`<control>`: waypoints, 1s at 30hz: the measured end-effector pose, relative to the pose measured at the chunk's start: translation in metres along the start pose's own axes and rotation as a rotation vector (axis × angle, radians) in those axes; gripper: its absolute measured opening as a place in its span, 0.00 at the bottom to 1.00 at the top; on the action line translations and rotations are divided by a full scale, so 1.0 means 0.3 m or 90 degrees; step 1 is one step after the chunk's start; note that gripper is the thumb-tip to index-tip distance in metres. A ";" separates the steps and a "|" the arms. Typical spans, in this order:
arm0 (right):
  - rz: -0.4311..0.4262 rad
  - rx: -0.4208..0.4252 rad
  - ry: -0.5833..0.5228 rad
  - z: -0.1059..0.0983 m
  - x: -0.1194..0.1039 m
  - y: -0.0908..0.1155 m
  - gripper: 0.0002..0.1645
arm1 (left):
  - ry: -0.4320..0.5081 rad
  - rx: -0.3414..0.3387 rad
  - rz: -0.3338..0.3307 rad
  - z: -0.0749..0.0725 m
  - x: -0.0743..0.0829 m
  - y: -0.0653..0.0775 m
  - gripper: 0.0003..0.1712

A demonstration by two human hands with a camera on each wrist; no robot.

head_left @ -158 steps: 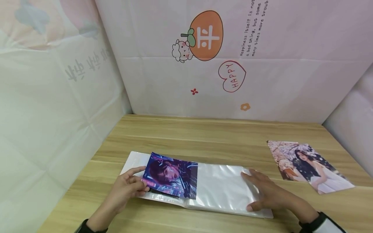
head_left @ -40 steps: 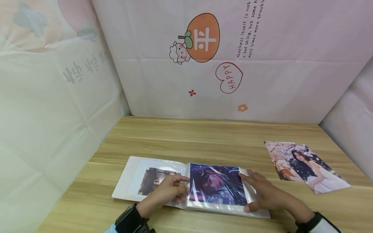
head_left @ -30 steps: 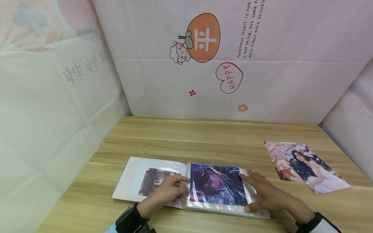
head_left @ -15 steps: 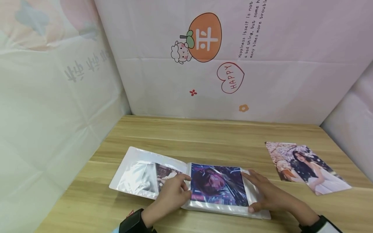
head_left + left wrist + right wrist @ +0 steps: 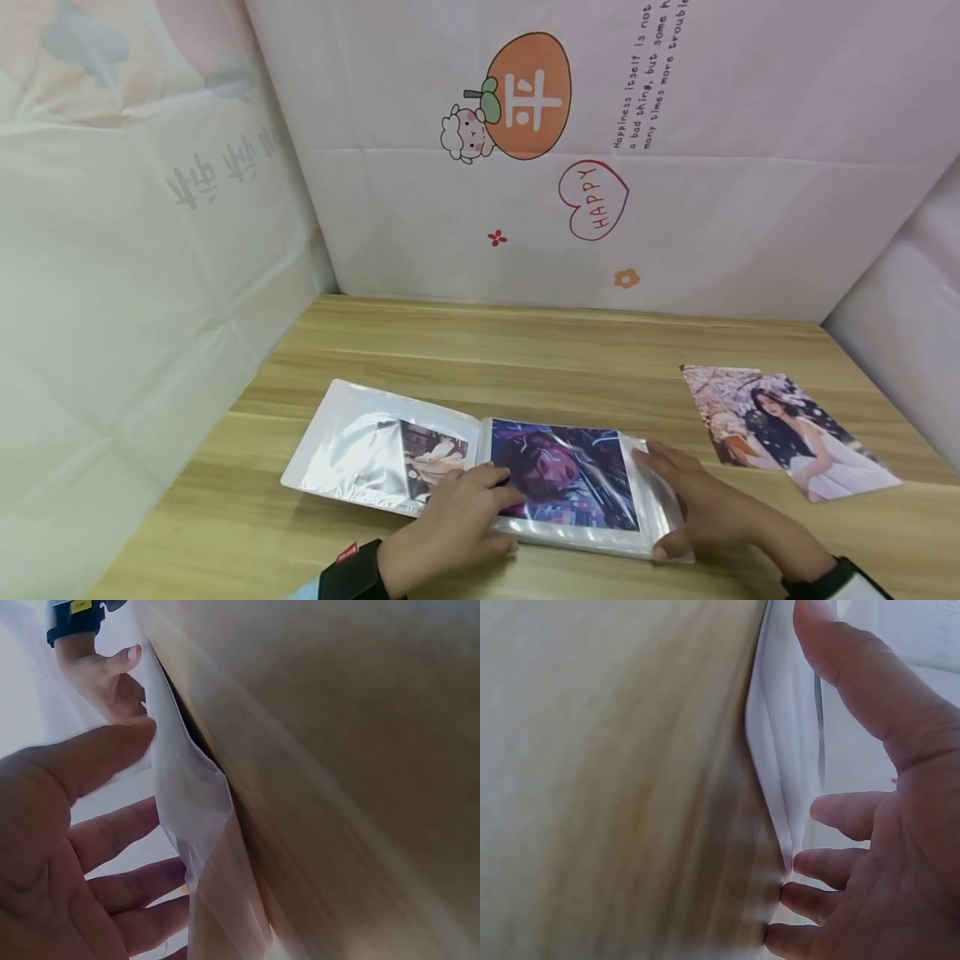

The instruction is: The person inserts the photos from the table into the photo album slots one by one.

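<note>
Purple photo (image 5: 573,479) in head view — wrist views: album edge (image 5: 776,746).

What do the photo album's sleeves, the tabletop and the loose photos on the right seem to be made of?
Album sleeves: clear, glossy plastic film, judging by creases and bright reflections. Tabletop: wood or laminate, seemingly satin; long grain streaks suit either. Loose photos: probably photo paper or thin card, from their flat printed faces and crisp edges; gloss unclear.

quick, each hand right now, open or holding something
Left hand: open, over the photo album.
Right hand: open, at the photo album's right end.
</note>
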State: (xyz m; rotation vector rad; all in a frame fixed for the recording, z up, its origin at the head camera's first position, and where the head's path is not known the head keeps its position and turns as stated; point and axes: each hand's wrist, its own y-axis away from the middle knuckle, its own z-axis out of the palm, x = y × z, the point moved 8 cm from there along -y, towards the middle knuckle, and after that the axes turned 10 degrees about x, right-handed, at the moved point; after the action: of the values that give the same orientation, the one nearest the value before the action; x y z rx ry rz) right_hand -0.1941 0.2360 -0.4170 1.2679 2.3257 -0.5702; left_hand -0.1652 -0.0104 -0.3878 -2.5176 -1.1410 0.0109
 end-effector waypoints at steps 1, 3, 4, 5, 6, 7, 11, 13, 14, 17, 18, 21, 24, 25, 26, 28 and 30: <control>0.003 -0.003 -0.001 0.001 0.000 0.001 0.70 | 0.001 -0.003 0.003 0.002 0.001 -0.001 0.25; 0.017 -0.009 -0.003 0.005 0.004 0.003 0.70 | 0.004 -0.002 0.007 0.004 0.001 -0.004 0.23; 0.024 -0.013 -0.005 0.008 0.006 0.004 0.69 | 0.008 0.002 0.010 0.003 0.002 -0.006 0.22; 0.030 -0.017 -0.006 0.010 0.008 0.005 0.69 | 0.011 0.007 0.015 0.003 0.003 -0.008 0.22; 0.038 -0.020 -0.007 0.012 0.010 0.005 0.69 | 0.015 0.012 0.021 0.003 0.005 -0.010 0.22; 0.042 -0.023 -0.008 0.013 0.011 0.004 0.69 | 0.019 0.017 0.025 0.002 0.006 -0.011 0.21; 0.041 -0.030 -0.012 0.015 0.012 0.001 0.69 | 0.039 0.019 0.027 0.000 0.006 -0.017 0.21; 0.031 -0.028 -0.013 0.013 0.008 -0.001 0.69 | 0.051 0.014 0.021 -0.002 0.002 -0.017 0.20; 0.027 -0.027 -0.013 0.013 0.007 -0.001 0.69 | 0.057 0.011 0.019 -0.003 0.000 -0.018 0.20; 0.018 -0.023 -0.010 0.012 0.005 0.000 0.69 | 0.067 0.007 0.020 -0.006 -0.005 -0.019 0.20; 0.017 -0.023 -0.010 0.012 0.005 0.000 0.68 | 0.070 0.006 0.021 -0.008 -0.007 -0.018 0.20; 0.018 -0.025 -0.011 0.014 0.007 0.002 0.68 | 0.081 -0.008 0.024 -0.009 -0.015 -0.016 0.18; 0.019 -0.027 -0.012 0.014 0.009 0.004 0.68 | 0.093 -0.026 0.028 -0.009 -0.022 -0.012 0.16; 0.019 -0.027 -0.011 0.014 0.009 0.005 0.68 | 0.096 -0.030 0.033 -0.008 -0.022 -0.011 0.15; 0.019 -0.027 -0.011 0.014 0.009 0.006 0.68 | 0.097 -0.032 0.038 -0.008 -0.021 -0.010 0.14; 0.019 -0.025 -0.009 0.012 0.009 0.008 0.68 | 0.095 -0.028 0.050 -0.009 -0.019 -0.008 0.11; 0.020 -0.024 -0.010 0.011 0.010 0.011 0.68 | 0.093 -0.020 0.059 -0.010 -0.016 -0.007 0.09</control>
State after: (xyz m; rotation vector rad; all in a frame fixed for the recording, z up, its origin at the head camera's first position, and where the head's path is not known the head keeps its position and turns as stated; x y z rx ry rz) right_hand -0.1922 0.2377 -0.4219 1.2759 2.2890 -0.5225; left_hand -0.1695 -0.0135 -0.3850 -2.5497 -0.9741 -0.1641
